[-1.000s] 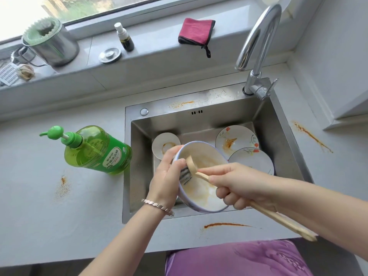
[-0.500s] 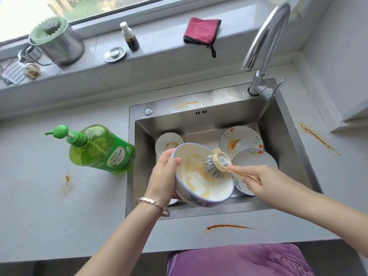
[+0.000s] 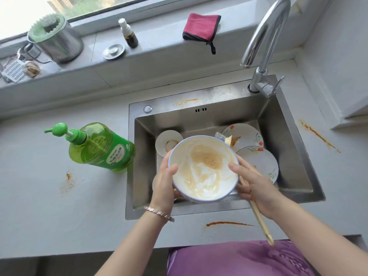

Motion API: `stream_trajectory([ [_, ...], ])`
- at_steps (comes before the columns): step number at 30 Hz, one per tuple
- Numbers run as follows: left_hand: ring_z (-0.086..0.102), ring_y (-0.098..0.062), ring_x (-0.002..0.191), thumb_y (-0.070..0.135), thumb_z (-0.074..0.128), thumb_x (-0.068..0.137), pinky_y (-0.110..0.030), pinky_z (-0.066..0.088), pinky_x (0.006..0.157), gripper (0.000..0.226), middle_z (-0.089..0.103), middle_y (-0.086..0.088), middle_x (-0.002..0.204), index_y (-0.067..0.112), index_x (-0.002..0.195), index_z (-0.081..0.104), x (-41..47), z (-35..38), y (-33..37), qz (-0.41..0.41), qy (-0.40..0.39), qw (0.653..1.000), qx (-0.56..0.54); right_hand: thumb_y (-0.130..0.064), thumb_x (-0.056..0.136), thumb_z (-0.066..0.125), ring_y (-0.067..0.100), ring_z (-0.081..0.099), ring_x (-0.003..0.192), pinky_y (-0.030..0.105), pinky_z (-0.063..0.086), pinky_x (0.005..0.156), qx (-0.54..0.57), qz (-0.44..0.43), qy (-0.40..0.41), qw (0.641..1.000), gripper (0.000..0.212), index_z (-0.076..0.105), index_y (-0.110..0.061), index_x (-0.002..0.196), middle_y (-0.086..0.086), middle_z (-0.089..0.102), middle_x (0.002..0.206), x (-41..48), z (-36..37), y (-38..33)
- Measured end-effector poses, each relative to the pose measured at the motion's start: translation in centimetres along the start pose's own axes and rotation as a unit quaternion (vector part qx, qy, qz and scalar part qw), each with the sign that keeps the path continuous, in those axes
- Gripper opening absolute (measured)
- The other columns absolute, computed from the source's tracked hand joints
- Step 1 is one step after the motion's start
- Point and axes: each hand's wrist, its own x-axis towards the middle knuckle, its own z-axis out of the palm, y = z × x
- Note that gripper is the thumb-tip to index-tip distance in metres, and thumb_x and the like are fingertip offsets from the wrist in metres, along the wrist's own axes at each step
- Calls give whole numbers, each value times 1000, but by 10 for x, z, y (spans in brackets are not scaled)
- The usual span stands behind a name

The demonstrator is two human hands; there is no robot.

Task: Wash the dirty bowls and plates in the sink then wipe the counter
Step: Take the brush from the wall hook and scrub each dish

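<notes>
A white bowl (image 3: pixel 203 172) with a blue rim, smeared with brown foam, is held level over the sink (image 3: pixel 288 148). My left hand (image 3: pixel 165 182) grips its left rim, thumb inside. My right hand (image 3: pixel 253 186) holds the wooden handle of a dish brush (image 3: pixel 258 218) and its thumb rests on the bowl's right rim. The brush head (image 3: pixel 224 138) sticks out behind the bowl's far edge. In the sink lie a small stained saucer (image 3: pixel 166 141) and two flowered plates (image 3: pixel 247 134), (image 3: pixel 260 160).
A green dish soap bottle (image 3: pixel 99 146) lies on the counter left of the sink. Orange stains mark the counter (image 3: pixel 67 182), (image 3: pixel 227 224), (image 3: pixel 316 134). The faucet (image 3: pixel 262 42) rises at the back right. A red cloth (image 3: pixel 201 26), spray bottle (image 3: pixel 128 33), drain plug and metal pot sit on the sill.
The brush has left the inside of the bowl and now passes behind and under it. My right hand has moved in against the bowl's right rim. The bowl has tipped level.
</notes>
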Motion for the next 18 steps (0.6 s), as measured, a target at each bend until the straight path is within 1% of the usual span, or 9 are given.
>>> stream_trajectory([
  [4, 58, -21, 112, 35, 53, 68, -47, 50, 92, 51, 61, 2, 120, 33, 119, 53, 2, -1, -9, -17, -40, 999, -6, -45, 52, 71, 5, 23, 44, 14, 20, 37, -4, -36, 3, 999, 72, 55, -41, 123, 7, 47, 81, -1, -1, 7],
  [6, 53, -19, 119, 35, 44, 78, -49, 43, 100, 40, 57, 7, 125, 38, 118, 50, 1, -2, -13, -27, -48, 997, 59, -46, 51, 69, 5, 24, 43, 15, 21, 37, -12, -49, 25, 998, 77, 53, -41, 126, 10, 42, 84, -3, -2, 10],
  [7, 46, -15, 125, 36, 41, 84, -43, 37, 106, 37, 51, 11, 130, 40, 120, 45, -1, -2, -14, -13, -44, 991, 125, -46, 52, 69, 7, 25, 44, 16, 22, 37, -22, -53, 42, 997, 78, 52, -41, 127, 10, 41, 84, -4, -2, 10],
  [9, 30, 0, 129, 47, 36, 87, -25, 25, 109, 49, 37, 16, 136, 38, 135, 31, -6, 0, -16, 77, -21, 948, 307, -40, 64, 71, 12, 27, 51, 21, 26, 42, -59, -62, 80, 993, 67, 49, -46, 127, 11, 43, 78, -4, -3, 10],
  [11, 27, 4, 125, 55, 36, 82, -17, 20, 105, 65, 38, 13, 134, 23, 139, 35, -15, 6, -15, 218, -27, 877, 427, -26, 80, 67, 15, 26, 54, 25, 26, 44, -96, -68, 116, 986, 55, 47, -48, 127, 8, 42, 69, -2, -4, 9],
  [13, 40, -1, 114, 51, 45, 81, -11, 26, 97, 59, 55, 6, 123, 16, 127, 53, -20, 15, -17, 290, -101, 827, 471, -22, 84, 64, 15, 27, 53, 23, 27, 43, -117, -67, 142, 981, 53, 47, -46, 128, 3, 43, 64, 0, -5, 8],
  [15, 51, -4, 93, 47, 51, 76, -13, 38, 80, 44, 67, 6, 99, 18, 107, 65, -23, 24, -23, 307, -159, 795, 499, -25, 84, 63, 15, 30, 51, 21, 30, 41, -122, -56, 157, 978, 53, 48, -44, 130, -4, 45, 62, 2, -3, 6],
  [17, 54, -9, 68, 38, 49, 73, -24, 48, 55, 24, 63, 9, 73, 21, 83, 64, -20, 28, -29, 325, -160, 764, 534, -26, 83, 63, 13, 30, 47, 19, 30, 37, -115, -44, 167, 978, 54, 47, -41, 132, -7, 42, 58, 5, -1, 4],
  [18, 53, -11, 61, 32, 47, 71, -24, 46, 45, 18, 58, 9, 65, 21, 75, 60, -20, 30, -31, 331, -146, 756, 546, -27, 82, 64, 11, 29, 45, 18, 29, 36, -111, -39, 169, 978, 55, 47, -40, 133, -8, 41, 55, 6, 0, 3],
])
